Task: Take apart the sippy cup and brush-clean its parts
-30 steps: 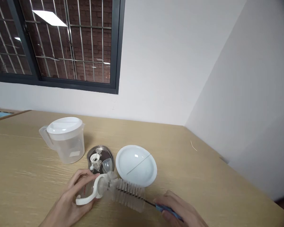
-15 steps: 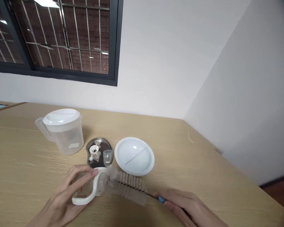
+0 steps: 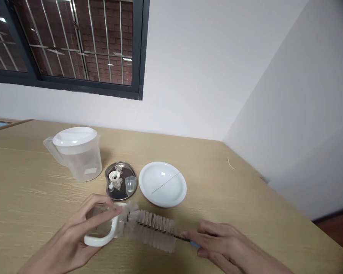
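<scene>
At the lower left, my left hand is closed around a clear baby bottle with a white handle, tilted with its mouth to the right. My right hand grips a bottle brush by its blue handle, fingertips reaching up to the twisted wire. The pale bristle head is at the bottle's mouth; whether its tip is inside I cannot tell. Just beyond the bottle, a kidney-shaped metal tray carries a white ring, a small clear cup and small clear teat-like parts.
A lidded clear plastic jug stands at the back left of the wooden table. Right of the tray sits a white dish with a thin rod across it. A thin white strip lies farther right. Walls border the table behind and right.
My right hand's fingers have shifted on the brush handle, now spread further toward the wire. The bristle head has moved slightly left against the bottle's mouth. The view has tipped down a little.
</scene>
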`<state>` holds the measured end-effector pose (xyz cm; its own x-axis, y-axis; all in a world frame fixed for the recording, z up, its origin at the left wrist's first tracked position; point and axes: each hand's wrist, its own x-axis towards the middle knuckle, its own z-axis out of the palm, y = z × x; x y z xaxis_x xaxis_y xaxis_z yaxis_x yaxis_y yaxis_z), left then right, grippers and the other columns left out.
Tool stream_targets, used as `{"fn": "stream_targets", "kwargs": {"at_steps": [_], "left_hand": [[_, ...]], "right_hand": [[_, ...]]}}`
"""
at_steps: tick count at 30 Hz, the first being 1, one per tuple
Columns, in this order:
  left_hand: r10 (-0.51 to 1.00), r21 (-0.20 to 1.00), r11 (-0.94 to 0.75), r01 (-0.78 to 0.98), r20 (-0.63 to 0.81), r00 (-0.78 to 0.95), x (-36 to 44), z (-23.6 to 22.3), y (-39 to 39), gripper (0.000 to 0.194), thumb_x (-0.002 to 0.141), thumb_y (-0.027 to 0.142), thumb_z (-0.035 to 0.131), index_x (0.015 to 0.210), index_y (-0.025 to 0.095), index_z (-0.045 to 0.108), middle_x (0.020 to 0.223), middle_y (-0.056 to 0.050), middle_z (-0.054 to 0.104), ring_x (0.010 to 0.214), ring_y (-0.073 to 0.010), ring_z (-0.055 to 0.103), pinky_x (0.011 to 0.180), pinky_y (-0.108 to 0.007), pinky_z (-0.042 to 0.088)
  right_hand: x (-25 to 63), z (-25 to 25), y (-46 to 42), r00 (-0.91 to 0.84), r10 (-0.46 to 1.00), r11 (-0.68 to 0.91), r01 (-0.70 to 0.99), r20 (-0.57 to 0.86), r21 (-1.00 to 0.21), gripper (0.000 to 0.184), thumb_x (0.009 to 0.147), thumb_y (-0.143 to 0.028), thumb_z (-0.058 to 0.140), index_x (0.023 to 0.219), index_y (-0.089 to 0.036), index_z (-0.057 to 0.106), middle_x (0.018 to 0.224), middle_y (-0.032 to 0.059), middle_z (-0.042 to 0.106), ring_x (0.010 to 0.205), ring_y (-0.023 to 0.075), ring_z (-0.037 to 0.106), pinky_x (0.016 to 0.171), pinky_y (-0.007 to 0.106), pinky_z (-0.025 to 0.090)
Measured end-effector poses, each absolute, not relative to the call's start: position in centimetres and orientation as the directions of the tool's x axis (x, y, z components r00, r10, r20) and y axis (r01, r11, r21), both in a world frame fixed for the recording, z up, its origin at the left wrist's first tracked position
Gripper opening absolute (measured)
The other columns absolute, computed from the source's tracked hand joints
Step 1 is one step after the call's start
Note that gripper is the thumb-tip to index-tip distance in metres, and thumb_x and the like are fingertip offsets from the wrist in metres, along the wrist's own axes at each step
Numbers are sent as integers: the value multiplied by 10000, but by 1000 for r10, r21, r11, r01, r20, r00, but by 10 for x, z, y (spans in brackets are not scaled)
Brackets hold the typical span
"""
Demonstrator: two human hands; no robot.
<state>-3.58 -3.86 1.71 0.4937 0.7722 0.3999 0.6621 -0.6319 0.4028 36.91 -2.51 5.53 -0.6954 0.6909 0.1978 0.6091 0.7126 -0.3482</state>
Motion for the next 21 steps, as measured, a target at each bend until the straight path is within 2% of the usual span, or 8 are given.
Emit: {"fn": "stream_targets", "kwargs": {"at_steps": [5, 9, 12, 15, 17, 18, 19, 21], "left_hand": [[659, 231, -732, 641, 480, 580, -40, 12, -40, 741, 840, -35, 508, 1477, 341, 458, 1281, -106, 583, 1281, -277, 508, 1017, -371, 515], [680, 247, -717, 653, 456, 574, -43, 9, -40, 724, 847, 5, 554, 1472, 360, 469, 1277, -100, 607, 1273, -282, 528, 997, -347, 530], [771, 394, -635, 665, 376, 514, -45, 9, -43, 662, 870, 114, 625, 1467, 357, 477, 1286, -97, 613, 1225, -271, 586, 965, -309, 557], [860, 583, -500, 640, 251, 444, -46, 12, -46, 600, 904, 217, 635, 1464, 365, 482, 1294, -102, 610, 1178, -259, 632, 853, -261, 611], [883, 652, -432, 624, 164, 440, -45, 17, -48, 586, 905, 261, 649, 1452, 399, 489, 1312, -89, 599, 1167, -255, 645, 771, -234, 632], [884, 663, -417, 622, 138, 447, -45, 19, -49, 588, 901, 272, 656, 1447, 414, 489, 1318, -82, 595, 1162, -252, 649, 733, -220, 636], [881, 659, -419, 624, 129, 456, -45, 20, -49, 597, 899, 270, 657, 1449, 422, 482, 1320, -78, 594, 1159, -251, 651, 702, -207, 636], [859, 604, -475, 640, 162, 485, -45, 21, -49, 633, 904, 223, 628, 1479, 411, 442, 1310, -84, 598, 1164, -252, 641, 702, -207, 635]], "right_hand": [[364, 58, -16, -643, 765, 527, 595, 34, -607, 264, 988, -375, 529, 1114, -308, 751, 874, 2, 756, 779, 169, 715, 676, 243, 609], [356, 54, -17, -578, 814, 485, 615, 63, -623, 253, 972, -413, 549, 1075, -304, 753, 789, -7, 739, 682, 166, 677, 582, 243, 577], [351, 53, -21, -667, 724, 652, 580, 174, -489, 240, 998, -338, 521, 1119, -297, 724, 806, 3, 730, 690, 147, 671, 607, 223, 556], [348, 50, -23, -786, 536, 844, 513, 308, -158, 303, 1037, -251, 424, 1217, -242, 667, 792, 18, 711, 621, 128, 642, 578, 219, 518], [348, 48, -24, -856, 400, 891, 447, 326, 80, 352, 1043, -214, 369, 1279, -184, 628, 753, 28, 696, 570, 140, 619, 537, 247, 495], [348, 47, -24, -877, 355, 897, 417, 324, 145, 369, 1043, -199, 352, 1297, -161, 616, 734, 28, 690, 551, 145, 611, 526, 258, 488], [348, 46, -23, -883, 336, 902, 401, 329, 157, 376, 1042, -192, 344, 1299, -151, 616, 724, 28, 689, 546, 146, 609, 525, 262, 488], [346, 46, -22, -846, 408, 898, 439, 344, 15, 355, 1045, -215, 363, 1246, -182, 654, 736, 23, 701, 574, 138, 625, 549, 244, 503]]}}
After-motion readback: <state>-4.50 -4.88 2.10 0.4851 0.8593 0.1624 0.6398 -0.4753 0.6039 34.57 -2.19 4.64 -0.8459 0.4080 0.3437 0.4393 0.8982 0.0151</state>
